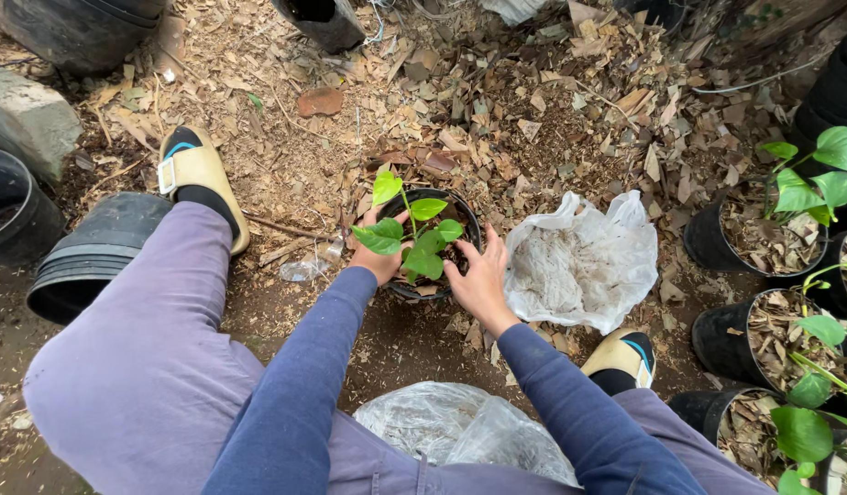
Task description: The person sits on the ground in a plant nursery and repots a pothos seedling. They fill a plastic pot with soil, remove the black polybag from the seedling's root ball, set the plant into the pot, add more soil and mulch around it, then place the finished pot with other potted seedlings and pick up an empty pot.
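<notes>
A small black plastic pot (pixel 466 220) stands on the leaf-strewn ground in front of me. In it grows a young plant with glossy green heart-shaped leaves (pixel 422 240). My left hand (pixel 379 260) rests on the pot's left rim, partly under the leaves. On the right rim lies my right hand (pixel 483 275), fingers reaching into the pot toward the plant's base. The soil in the pot is mostly hidden by leaves and hands.
An open white plastic bag (pixel 584 261) lies right of the pot. A clear plastic bag (pixel 460 431) sits between my knees. A stack of black pots (pixel 93 252) lies at left. Potted plants with dry leaves (pixel 763 238) stand at right.
</notes>
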Tool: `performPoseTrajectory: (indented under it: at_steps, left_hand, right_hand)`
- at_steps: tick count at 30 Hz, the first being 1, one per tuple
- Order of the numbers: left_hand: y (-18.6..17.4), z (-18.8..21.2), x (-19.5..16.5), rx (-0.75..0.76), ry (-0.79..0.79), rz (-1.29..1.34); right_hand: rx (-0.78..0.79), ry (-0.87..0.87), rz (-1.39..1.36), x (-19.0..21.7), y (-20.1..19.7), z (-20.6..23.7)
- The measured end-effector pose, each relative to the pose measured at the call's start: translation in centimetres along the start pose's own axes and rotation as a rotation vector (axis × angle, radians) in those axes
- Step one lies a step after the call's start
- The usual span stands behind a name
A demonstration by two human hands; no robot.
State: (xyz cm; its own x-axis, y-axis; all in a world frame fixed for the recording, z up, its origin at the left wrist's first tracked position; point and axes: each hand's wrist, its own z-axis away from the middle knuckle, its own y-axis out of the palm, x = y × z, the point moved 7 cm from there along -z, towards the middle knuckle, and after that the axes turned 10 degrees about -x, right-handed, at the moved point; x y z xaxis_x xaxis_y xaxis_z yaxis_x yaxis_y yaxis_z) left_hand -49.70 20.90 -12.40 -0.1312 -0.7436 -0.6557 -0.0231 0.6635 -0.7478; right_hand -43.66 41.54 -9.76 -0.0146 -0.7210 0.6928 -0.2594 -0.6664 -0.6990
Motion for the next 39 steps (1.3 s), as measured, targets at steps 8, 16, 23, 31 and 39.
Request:
performPoseTrajectory:
  at_steps: [8, 16, 23, 31, 39]
  left_hand:
    - [0.3, -0.1, 0.2, 0.016, 0.008, -0.03]
    - [0.7, 0.4, 1.0, -0.013, 0.017, -0.075]
    - [1.8, -0.5, 1.8, 0.096, -0.038, -0.157]
    - [1.9, 0.4, 2.0, 0.061, -0.024, -0.17]
    - [2.6, 1.0, 2.7, 0.132, -0.101, -0.146]
  right_hand:
    - [-0.289, 0.148, 0.078, -7.2, -2.8, 1.1]
    - [-0.008, 0.334, 0.384, -14.8, -4.1, 0.3]
    - [-0.046, 0.259, 0.345, -14.6, -4.2, -3.9]
    - [0.22, -0.022, 0.508, -6.0, 1.7, -7.5]
    - [0.027, -0.151, 0.532, -7.3, 2.1, -8.7]
